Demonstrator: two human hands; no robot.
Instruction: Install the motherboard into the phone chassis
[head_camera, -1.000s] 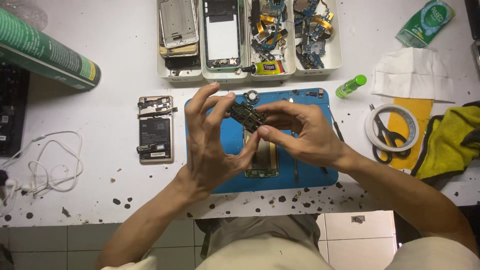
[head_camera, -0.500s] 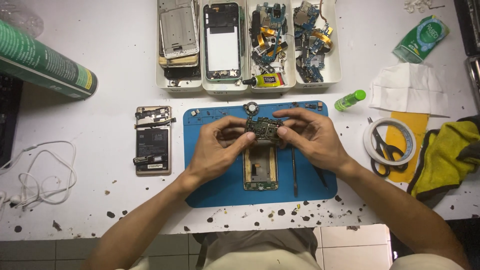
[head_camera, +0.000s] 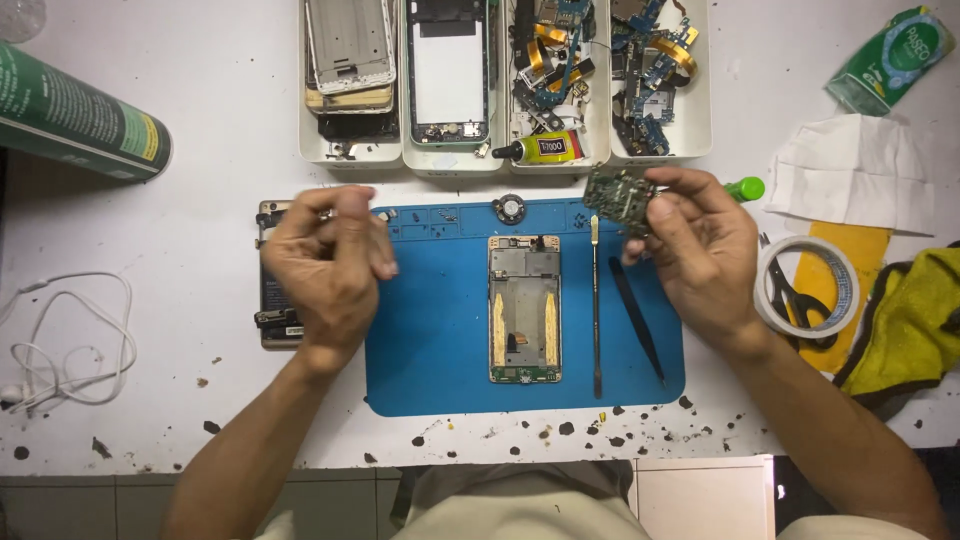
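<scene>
Around the blue mat (head_camera: 430, 340), on a speckled white table (head_camera: 200, 220): opened phone frame (head_camera: 524, 310) at centre; right hand (head_camera: 695, 250) grasping a circuit board (head_camera: 618, 195) above its upper right corner; left hand (head_camera: 325, 262) loosely clenched, empty, over its left edge; parts trays (head_camera: 500, 160) beyond.

A white, paint-worn surface (head_camera: 180, 230) fills the view, lit evenly and brightly, with dark chips and specks scattered along its edge from 7 to 5 o'clock. Below that edge, pale square floor tiles (head_camera: 700, 500) show at 6 o'clock.
</scene>
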